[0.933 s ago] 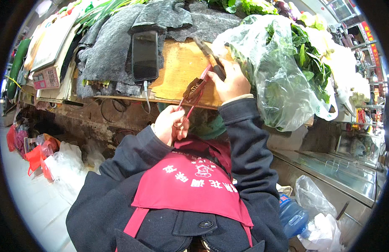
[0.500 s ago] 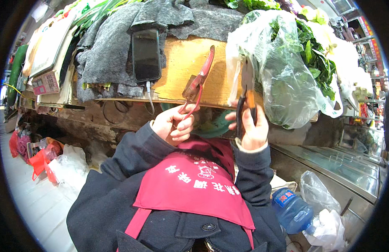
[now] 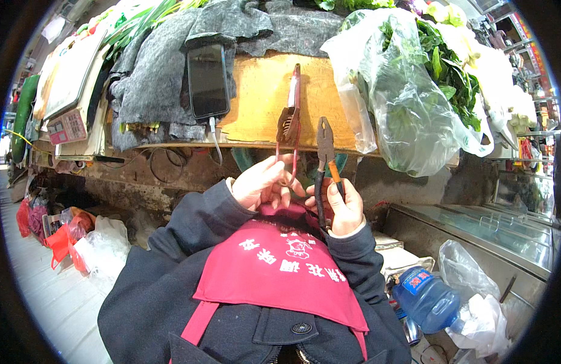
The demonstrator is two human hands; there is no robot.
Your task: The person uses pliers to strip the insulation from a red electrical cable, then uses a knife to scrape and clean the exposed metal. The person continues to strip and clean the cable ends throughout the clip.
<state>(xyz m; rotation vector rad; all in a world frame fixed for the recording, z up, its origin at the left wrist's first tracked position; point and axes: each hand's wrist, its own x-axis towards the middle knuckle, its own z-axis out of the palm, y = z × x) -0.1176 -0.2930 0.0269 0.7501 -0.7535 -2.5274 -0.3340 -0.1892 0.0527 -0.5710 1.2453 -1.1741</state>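
Observation:
My left hand (image 3: 267,185) holds a red-handled metal tool with a coiled spring (image 3: 289,124) upright at its lower handles, with its tip over the wooden board (image 3: 253,91). Just to the right, my right hand (image 3: 343,206) grips pliers (image 3: 326,145) with black and orange handles, jaws pointing up, close beside the red tool. A dark phone (image 3: 209,82) with a white cable lies left of the board on grey felt cloth (image 3: 150,79). A thin plastic bag of leafy greens (image 3: 401,115) lies to the right.
Papers and a flat light object (image 3: 74,73) and a cucumber (image 3: 23,115) are at far left. Plastic bags (image 3: 101,249) lie on the floor at lower left. A blue water jug (image 3: 426,300) and a glass-lidded metal case (image 3: 480,224) are at lower right.
The pliers moved from beside the upper part of the red tool down to the right, then back inward with jaws lower. The red tool turned more upright.

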